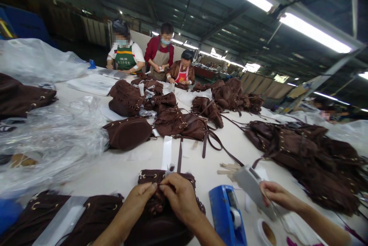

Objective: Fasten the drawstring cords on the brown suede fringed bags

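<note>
In front of me a dark brown drawstring bag (161,227) with gold eyelets lies on the table. My left hand (142,196) pinches a bit of it at the front, thumb and fingers pressed together. Right beside it, my right hand (179,196) pinches the same spot, fingertips nearly touching the left ones. The exact piece between the fingers is too small to make out. A bunched brown part hangs just below them. Behind the bag lie a white strip (167,152) and a dark strap (179,156).
A blue tape dispenser (227,215) and a tape roll (266,232) stand at right. Another person's hand (277,196) holds a grey flat piece (253,188). Brown bags (310,157) pile up right and ahead. Plastic wrap (63,138) covers the left. Several co-workers (159,56) are across the table.
</note>
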Demonstrator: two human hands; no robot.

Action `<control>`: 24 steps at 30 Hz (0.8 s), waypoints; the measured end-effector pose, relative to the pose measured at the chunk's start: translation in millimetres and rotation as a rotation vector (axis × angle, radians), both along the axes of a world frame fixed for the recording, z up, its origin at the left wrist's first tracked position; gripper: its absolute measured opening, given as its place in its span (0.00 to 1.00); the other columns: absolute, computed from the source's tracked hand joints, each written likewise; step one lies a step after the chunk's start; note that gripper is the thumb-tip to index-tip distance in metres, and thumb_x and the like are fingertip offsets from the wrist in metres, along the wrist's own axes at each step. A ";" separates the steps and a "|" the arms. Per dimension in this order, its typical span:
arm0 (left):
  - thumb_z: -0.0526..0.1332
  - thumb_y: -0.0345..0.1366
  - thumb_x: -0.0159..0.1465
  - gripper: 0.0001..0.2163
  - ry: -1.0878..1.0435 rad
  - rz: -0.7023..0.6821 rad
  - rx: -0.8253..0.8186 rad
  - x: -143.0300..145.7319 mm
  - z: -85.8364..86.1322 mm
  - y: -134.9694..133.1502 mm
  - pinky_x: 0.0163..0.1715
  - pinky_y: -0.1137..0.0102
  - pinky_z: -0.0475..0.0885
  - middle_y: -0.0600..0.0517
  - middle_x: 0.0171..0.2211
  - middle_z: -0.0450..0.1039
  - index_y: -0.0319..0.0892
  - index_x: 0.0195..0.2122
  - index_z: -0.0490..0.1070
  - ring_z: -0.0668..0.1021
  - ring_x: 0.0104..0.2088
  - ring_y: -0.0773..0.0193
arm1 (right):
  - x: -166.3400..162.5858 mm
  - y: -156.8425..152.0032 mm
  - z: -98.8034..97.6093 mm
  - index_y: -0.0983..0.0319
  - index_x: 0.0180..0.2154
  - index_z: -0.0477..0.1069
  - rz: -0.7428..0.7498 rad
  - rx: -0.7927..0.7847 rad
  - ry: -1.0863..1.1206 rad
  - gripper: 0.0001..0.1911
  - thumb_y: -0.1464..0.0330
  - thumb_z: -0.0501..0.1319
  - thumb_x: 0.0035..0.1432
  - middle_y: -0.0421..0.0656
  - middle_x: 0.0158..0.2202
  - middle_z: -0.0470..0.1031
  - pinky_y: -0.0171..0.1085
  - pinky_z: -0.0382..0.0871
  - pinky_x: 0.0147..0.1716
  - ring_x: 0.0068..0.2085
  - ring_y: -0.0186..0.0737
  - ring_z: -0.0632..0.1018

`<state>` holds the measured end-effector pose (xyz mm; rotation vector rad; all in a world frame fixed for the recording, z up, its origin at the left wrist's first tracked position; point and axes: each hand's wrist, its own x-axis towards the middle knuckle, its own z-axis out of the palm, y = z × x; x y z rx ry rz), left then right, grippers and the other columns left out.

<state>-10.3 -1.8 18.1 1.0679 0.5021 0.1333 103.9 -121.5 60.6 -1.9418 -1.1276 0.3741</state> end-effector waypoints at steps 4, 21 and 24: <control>0.65 0.57 0.54 0.24 0.081 0.072 0.038 -0.2 -11.0 5.8 0.23 0.71 0.67 0.50 0.26 0.77 0.38 0.34 0.75 0.76 0.23 0.63 | 6.0 -4.5 -3.1 0.59 0.30 0.74 -0.128 0.037 0.227 0.06 0.66 0.62 0.59 0.37 0.28 0.74 0.34 0.65 0.34 0.31 0.36 0.73; 0.60 0.49 0.63 0.17 -0.053 -0.065 0.127 -1.0 0.0 2.4 0.29 0.69 0.70 0.52 0.27 0.75 0.38 0.37 0.75 0.76 0.26 0.62 | 0.5 5.0 3.3 0.59 0.33 0.72 0.010 -0.046 0.115 0.06 0.69 0.56 0.61 0.39 0.32 0.77 0.35 0.66 0.37 0.35 0.38 0.76; 0.56 0.47 0.63 0.17 0.005 0.013 0.147 0.2 -4.9 -0.7 0.23 0.71 0.66 0.51 0.27 0.75 0.39 0.39 0.74 0.75 0.23 0.64 | 2.4 -2.1 -6.9 0.59 0.33 0.70 -0.001 -0.081 0.161 0.10 0.62 0.54 0.63 0.41 0.31 0.77 0.36 0.68 0.35 0.34 0.41 0.77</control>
